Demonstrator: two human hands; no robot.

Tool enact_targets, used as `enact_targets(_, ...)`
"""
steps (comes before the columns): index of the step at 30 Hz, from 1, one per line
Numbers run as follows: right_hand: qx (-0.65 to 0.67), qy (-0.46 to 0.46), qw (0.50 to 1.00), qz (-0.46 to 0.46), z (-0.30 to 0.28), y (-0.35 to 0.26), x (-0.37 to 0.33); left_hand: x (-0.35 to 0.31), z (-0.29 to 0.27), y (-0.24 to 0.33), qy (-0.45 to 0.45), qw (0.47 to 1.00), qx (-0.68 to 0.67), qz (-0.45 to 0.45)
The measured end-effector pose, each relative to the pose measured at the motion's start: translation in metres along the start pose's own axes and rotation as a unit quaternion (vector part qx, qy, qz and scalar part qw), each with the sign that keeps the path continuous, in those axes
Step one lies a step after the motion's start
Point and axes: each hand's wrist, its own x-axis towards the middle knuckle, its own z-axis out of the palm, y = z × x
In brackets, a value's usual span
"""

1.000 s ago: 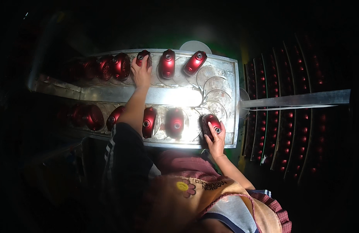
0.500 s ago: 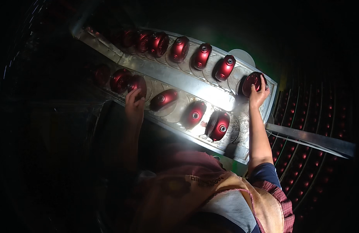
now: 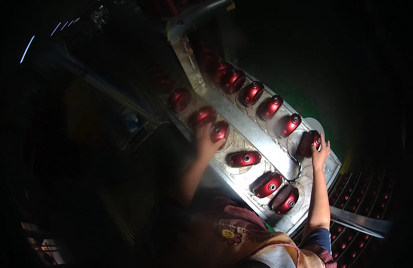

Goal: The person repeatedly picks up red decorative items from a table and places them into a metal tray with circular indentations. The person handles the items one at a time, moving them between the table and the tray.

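Glossy red flattened round bottles with short ringed necks stand in two rows on a long metal conveyor. Near the lower end of the far row, my right hand (image 3: 321,154) has its thumb and fingers round a red bottle (image 3: 308,141), whose neck tilts toward the hand. In the near row, my left hand (image 3: 208,145) grips another red bottle (image 3: 220,131), neck facing up; some of its fingers are dim and partly hidden. A further red bottle (image 3: 203,116) sits right beside the left fingers. Below that hand, a red bottle (image 3: 245,159) lies crosswise on its round plate.
A raised metal strip (image 3: 246,123) divides the two rows. Metal framework (image 3: 188,60) rises at the conveyor's far end. At the lower right, a metal bar (image 3: 360,221) juts out over racks (image 3: 362,201) with many small red glints. Darkness hides much of the surroundings.
The view has swung, so the conveyor slants more steeply. The bottles at both hands have turned, and their necks now show. Both hands stay at their bottles.
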Motion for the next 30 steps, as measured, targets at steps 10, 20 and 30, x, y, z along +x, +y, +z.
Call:
enact_targets(10,0.206,0.043,0.978,-0.006,-0.102,-0.079,-0.105,-0.009,0.062,-0.029,-0.066,0.995,-0.065,-0.032)
enact_targets(20,0.209,0.029,0.977,0.007,-0.100,-0.121,-0.141,-0.005,0.026,-0.043,-0.258,0.962,-0.090,0.001)
enact_targets(30,0.227,0.017,0.971,0.072,-0.148,-0.175,-0.175,0.013,0.004,-0.010,-0.369,0.925,-0.079,-0.055)
